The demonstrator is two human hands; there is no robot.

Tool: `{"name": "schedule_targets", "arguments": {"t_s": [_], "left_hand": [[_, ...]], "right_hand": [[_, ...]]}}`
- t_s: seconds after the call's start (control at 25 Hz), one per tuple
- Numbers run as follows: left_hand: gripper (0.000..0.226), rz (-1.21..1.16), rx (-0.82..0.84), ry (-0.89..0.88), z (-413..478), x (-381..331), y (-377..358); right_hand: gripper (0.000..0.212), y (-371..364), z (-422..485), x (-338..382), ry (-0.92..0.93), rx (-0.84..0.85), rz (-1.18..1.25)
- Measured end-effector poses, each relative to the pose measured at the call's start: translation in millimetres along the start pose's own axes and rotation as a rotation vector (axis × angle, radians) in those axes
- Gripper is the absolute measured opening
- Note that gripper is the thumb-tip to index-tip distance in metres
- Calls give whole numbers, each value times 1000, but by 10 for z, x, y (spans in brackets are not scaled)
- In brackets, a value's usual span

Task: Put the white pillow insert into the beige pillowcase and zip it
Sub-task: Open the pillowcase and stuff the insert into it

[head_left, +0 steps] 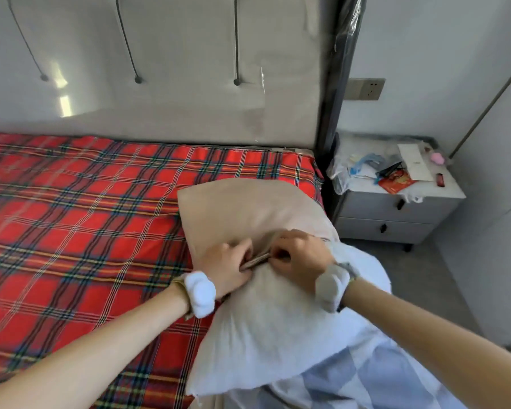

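Where the beige pillowcase (242, 208) opens at its near edge, I log both hands on that hem. The left hand (230, 265) pinches it with fingers curled, and the right hand (300, 261) pinches it just beside. The white pillow insert (263, 326) sticks out of the pillowcase toward me, far end inside. Plaid sheet (86, 216) lies under the pillowcase.

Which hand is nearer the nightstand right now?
Right. The right hand grips the beige pillowcase opening on the side toward the nightstand; the left hand grips it beside the right, farther from the nightstand.
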State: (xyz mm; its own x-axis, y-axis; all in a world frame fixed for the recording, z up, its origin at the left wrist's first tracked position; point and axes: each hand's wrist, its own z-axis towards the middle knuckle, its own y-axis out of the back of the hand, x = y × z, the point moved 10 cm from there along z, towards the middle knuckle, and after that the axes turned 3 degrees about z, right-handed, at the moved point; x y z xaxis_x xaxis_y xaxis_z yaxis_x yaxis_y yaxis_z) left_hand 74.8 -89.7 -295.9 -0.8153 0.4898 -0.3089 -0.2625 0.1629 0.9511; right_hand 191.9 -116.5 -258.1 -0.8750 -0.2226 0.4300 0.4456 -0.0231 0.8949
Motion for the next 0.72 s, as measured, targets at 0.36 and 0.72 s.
{"name": "schedule_targets", "arguments": {"t_s": [0.36, 0.72], "left_hand": [[27, 247, -357, -329, -18, -632, 289], [21, 103, 194, -5, 405, -475, -41]], "right_hand": [[49, 20, -348, 15, 102, 119, 35], [74, -190, -492, 77, 123, 425, -163]]}}
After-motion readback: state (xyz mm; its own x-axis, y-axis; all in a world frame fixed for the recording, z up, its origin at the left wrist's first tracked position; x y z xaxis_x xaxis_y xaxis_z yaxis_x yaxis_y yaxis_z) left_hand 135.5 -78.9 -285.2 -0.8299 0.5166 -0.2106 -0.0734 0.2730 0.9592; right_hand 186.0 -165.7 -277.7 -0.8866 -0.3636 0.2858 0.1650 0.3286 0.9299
